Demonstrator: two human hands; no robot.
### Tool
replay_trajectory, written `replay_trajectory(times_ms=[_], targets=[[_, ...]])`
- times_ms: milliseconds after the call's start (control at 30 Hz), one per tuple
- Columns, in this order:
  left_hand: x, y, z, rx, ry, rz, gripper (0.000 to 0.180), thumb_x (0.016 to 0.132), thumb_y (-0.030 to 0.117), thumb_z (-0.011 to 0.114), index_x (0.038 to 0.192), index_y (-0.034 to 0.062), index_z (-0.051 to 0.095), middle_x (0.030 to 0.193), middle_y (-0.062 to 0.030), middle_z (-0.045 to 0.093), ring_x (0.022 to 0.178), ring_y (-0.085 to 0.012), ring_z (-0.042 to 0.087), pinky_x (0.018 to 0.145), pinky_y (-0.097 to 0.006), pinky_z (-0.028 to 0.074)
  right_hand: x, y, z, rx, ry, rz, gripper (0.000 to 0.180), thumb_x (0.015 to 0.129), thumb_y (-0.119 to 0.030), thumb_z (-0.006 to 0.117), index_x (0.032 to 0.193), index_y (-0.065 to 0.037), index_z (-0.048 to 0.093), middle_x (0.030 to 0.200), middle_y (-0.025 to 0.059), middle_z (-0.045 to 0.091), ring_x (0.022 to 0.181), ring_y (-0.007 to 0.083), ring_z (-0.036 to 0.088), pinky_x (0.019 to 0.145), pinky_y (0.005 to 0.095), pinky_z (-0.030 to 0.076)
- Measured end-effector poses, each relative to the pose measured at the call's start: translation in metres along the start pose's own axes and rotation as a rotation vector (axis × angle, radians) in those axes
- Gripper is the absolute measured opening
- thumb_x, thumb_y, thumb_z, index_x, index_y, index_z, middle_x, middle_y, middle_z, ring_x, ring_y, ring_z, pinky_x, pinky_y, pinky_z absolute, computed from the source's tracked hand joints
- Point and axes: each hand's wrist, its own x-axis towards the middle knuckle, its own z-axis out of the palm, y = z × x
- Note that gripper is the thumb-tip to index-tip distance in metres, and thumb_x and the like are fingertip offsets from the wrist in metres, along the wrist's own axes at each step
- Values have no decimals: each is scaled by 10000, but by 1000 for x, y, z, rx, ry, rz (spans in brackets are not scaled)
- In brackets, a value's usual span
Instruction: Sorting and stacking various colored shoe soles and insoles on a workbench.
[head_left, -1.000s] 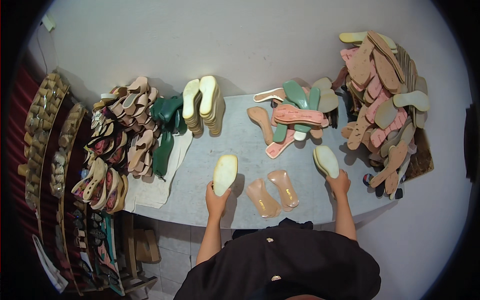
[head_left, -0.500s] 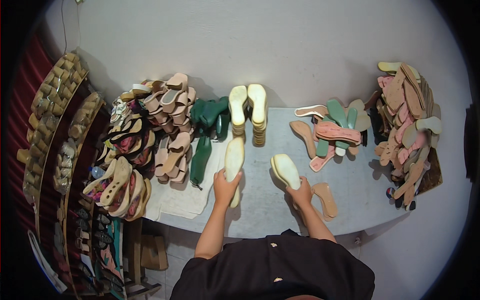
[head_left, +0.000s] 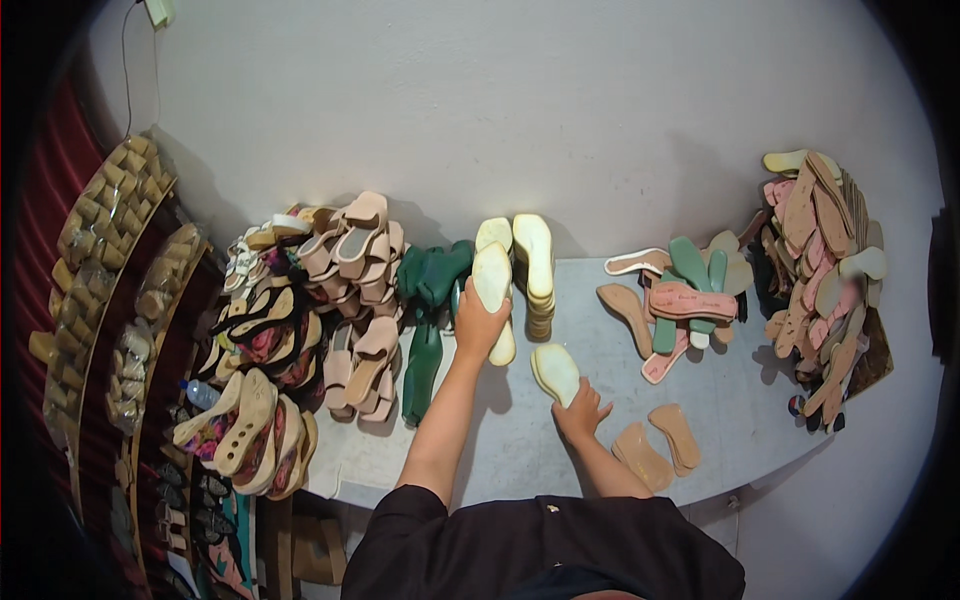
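Observation:
In my left hand (head_left: 483,322) is a pale yellow shoe sole (head_left: 490,272), its wide end pointing away from me, in front of the left one of two stacks of like soles (head_left: 493,232) by the wall. The lower sole pieces stick out below that hand. My right hand (head_left: 581,415) is lower and to the right, its thumb on the narrow end of another pale yellow sole (head_left: 555,372); some fingers spread off to the side. The right stack (head_left: 533,250) stands upright between them. Tan insoles (head_left: 675,438) lie near the table's front edge, right of my right hand.
Green shoe lasts or bags (head_left: 424,370) and stacked beige heeled sandals (head_left: 365,250) stand at left, with wedge soles (head_left: 245,425) nearer. Pink and green insoles (head_left: 692,300) lie at right, beside a tall insole heap (head_left: 815,250). Shelves of heels (head_left: 90,240) line the far left.
My left hand has moved forward and right with its sole, up to the left stack. My right hand has shifted slightly, its fingers now more spread. The view has tilted a little.

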Motion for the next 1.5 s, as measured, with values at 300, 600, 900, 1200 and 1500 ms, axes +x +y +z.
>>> replay_trajectory(times_ms=[300,600,900,1200,1500], targets=[[93,-22,57,177,-3,68,570,667,296,656,1097,-14,445,950,-215,509,821,-418,570,716,-465,484,-3,-2,7,-16,-19,13,712,654,-321,646,1259,-63,371,1112,107,495,1154,281,386,1000,648,79],[127,-31,74,308,-105,72,498,663,303,657,1012,-5,480,939,-211,502,809,-404,575,694,-455,490,2,-2,8,-38,3,31,676,657,-316,639,1231,-58,393,1100,103,496,1145,271,390,993,649,89],[129,-38,74,489,-174,65,551,721,455,627,1021,11,497,972,-181,519,817,-359,583,659,-448,475,2,-1,15,-72,29,-8,669,660,-333,647,1222,-71,396,1055,96,505,1123,263,405,971,663,116],[51,-23,59,277,-166,-15,923,677,362,709,1357,-7,205,1281,-255,367,1125,-408,438,907,-445,401,6,-2,12,-61,-8,34,673,668,-315,637,1237,-61,383,1102,108,491,1144,273,386,990,648,93],[42,-42,71,136,-207,-54,804,727,285,637,1370,32,226,1324,-245,335,1174,-405,403,944,-506,350,4,-2,9,-42,2,13,709,651,-331,643,1260,-81,378,1115,99,492,1152,267,386,969,681,93]])
